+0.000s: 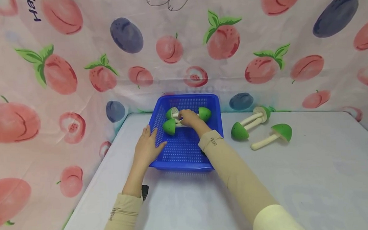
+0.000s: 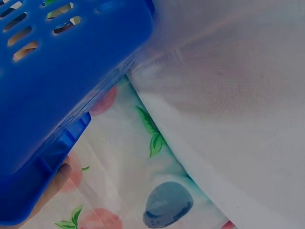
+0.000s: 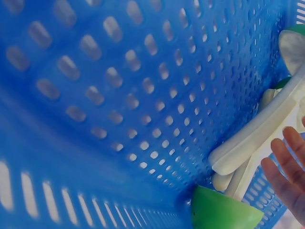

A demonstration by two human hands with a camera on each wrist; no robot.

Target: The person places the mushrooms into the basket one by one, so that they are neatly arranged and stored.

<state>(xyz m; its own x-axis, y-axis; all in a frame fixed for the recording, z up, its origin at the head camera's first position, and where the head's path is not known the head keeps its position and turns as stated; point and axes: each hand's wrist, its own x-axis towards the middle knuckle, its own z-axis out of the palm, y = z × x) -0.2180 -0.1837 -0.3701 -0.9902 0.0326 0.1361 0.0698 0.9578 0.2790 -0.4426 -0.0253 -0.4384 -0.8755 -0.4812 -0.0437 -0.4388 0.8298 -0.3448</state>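
Observation:
A blue plastic basket [image 1: 185, 152] with slotted walls stands on the white table. Inside lie several toy mushrooms with green caps [image 1: 169, 127] and white stems [image 3: 257, 129], grouped toward its far side. My right hand [image 1: 190, 117] reaches in over the stems; its fingers [image 3: 286, 183] are extended beside them in the right wrist view, thumb hidden. At the basket's left rim is my left hand [image 1: 147, 146], fingers and thumb spread. In the left wrist view its fingertips [image 2: 62, 174] show at the rim's edge, the rest hidden by the basket.
Right of the basket, two toy mushrooms [image 1: 240, 131] lie side by side with caps at opposite ends. Another single mushroom [image 1: 282, 132] lies nearer the table's right part. A fruit-patterned cloth [image 1: 176, 74] hangs behind and to the left of the table [image 1: 311, 178].

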